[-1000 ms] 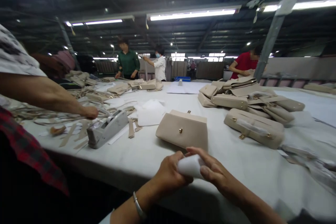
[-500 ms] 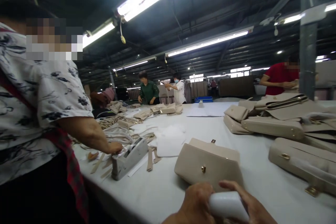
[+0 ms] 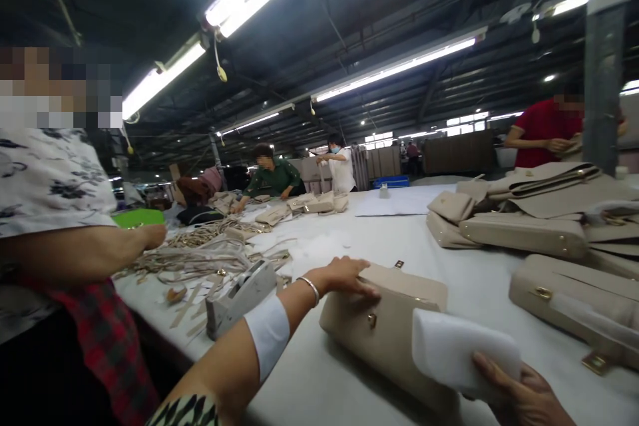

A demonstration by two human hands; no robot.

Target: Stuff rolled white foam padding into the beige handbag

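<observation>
left hand (image 3: pixel 347 276) on beige handbag (image 3: pixel 384 333); right hand (image 3: pixel 519 396) holds white foam (image 3: pixel 462 354).

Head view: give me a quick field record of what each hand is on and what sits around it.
left hand: resting flat on the beige handbag, near its top edge
right hand: holding a white foam sheet over the bag's right end
table: white cover
left of the bag: grey tape dispenser, loose beige straps
right side: more beige bags, stacked
nearby: a person's forearm at left
</observation>
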